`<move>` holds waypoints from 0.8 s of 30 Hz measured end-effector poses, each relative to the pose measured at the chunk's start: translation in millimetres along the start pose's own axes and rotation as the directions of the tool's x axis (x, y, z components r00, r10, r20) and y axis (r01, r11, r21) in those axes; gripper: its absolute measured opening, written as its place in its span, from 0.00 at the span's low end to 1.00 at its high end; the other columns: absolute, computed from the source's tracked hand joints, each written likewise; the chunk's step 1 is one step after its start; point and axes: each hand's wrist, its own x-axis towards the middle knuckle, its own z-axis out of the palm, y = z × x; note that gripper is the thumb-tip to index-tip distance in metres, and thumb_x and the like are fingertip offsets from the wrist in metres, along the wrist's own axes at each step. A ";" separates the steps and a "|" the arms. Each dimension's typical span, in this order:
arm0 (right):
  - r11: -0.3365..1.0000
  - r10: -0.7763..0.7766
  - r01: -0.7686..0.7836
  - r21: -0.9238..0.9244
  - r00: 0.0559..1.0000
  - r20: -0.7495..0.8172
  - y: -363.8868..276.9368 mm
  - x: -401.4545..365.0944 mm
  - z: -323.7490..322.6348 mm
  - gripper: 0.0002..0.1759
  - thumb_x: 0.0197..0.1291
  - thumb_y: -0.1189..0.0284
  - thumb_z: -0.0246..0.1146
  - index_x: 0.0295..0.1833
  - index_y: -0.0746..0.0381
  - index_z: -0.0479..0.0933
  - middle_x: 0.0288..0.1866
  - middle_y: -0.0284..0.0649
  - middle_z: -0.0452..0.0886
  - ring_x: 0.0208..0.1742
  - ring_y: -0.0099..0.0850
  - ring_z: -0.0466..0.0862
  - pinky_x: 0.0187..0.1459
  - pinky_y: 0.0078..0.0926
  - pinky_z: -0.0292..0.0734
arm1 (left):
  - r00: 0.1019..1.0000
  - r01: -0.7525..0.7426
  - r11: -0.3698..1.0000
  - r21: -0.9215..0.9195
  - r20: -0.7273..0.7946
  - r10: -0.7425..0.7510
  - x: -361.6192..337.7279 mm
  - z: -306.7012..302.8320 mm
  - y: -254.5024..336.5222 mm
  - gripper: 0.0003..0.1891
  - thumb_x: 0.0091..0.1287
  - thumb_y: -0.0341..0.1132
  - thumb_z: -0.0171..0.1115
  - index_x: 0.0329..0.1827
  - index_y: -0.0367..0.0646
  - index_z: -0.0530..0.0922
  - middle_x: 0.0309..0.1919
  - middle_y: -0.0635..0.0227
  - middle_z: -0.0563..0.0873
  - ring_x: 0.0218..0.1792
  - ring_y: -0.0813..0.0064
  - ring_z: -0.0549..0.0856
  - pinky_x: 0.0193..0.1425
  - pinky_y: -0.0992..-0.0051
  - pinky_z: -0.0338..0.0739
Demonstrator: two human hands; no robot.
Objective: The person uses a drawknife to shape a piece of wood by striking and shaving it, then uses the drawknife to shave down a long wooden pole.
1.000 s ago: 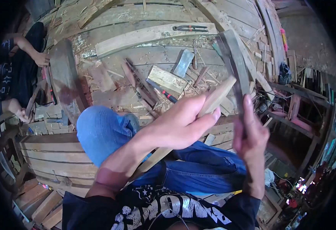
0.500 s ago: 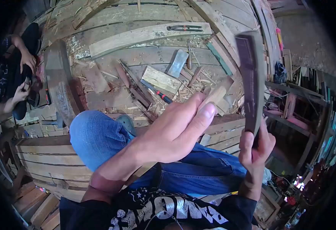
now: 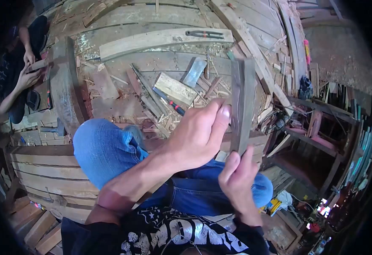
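Observation:
My right hand (image 3: 239, 172) is closed around the lower end of a long, flat grey-brown bar (image 3: 242, 102), which stands up in front of me. My left hand (image 3: 196, 134) is closed in a pinch, thumb on top, right beside the bar. The small pale wooden piece seen in its grip half a second ago is now mostly hidden behind the bar and fingers. Beyond my left hand lie a tool with a black and red handle (image 3: 176, 107), a pale wood block (image 3: 175, 88) and a grey rectangular block (image 3: 194, 72).
Pincers (image 3: 204, 34) rest on a long curved plank (image 3: 164, 42) farther off. Wood shavings and offcuts litter the plank floor. At the left, another person's hands (image 3: 26, 76) hold a piece of wood beside an upright thick timber (image 3: 67, 80). A wooden shelf frame (image 3: 317, 140) stands at right.
My right hand has brought the bar leftward, against or in front of the wooden piece in my left hand. The other person's hands have raised a piece of wood.

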 end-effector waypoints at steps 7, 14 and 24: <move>0.985 0.162 -0.156 0.079 0.984 -0.075 -17.6 13.3 19.1 0.11 0.66 0.74 0.54 0.48 0.71 0.68 0.18 0.55 0.74 0.21 0.54 0.80 0.21 0.46 0.70 | 0.998 -0.003 0.998 0.064 -0.056 0.006 9.8 1.6 -0.6 0.14 0.77 0.37 0.45 0.40 0.34 0.72 0.18 0.60 0.76 0.21 0.60 0.79 0.28 0.65 0.71; 0.984 0.135 -0.115 0.133 0.980 -0.146 -21.7 14.2 24.1 0.09 0.67 0.73 0.54 0.44 0.70 0.67 0.16 0.53 0.73 0.19 0.54 0.79 0.20 0.46 0.69 | 1.000 -0.011 1.000 0.013 -0.025 0.011 16.0 2.1 -6.3 0.16 0.78 0.39 0.43 0.42 0.33 0.73 0.17 0.67 0.74 0.20 0.78 0.75 0.27 0.71 0.70; 0.986 0.106 -0.116 -0.123 0.991 -0.083 13.1 34.8 -8.4 0.14 0.63 0.70 0.60 0.47 0.70 0.69 0.16 0.48 0.74 0.16 0.48 0.78 0.18 0.41 0.71 | 0.982 0.142 0.962 -0.231 0.159 -0.107 18.6 -5.1 0.9 0.21 0.80 0.44 0.39 0.33 0.40 0.70 0.20 0.77 0.72 0.20 0.88 0.70 0.23 0.81 0.65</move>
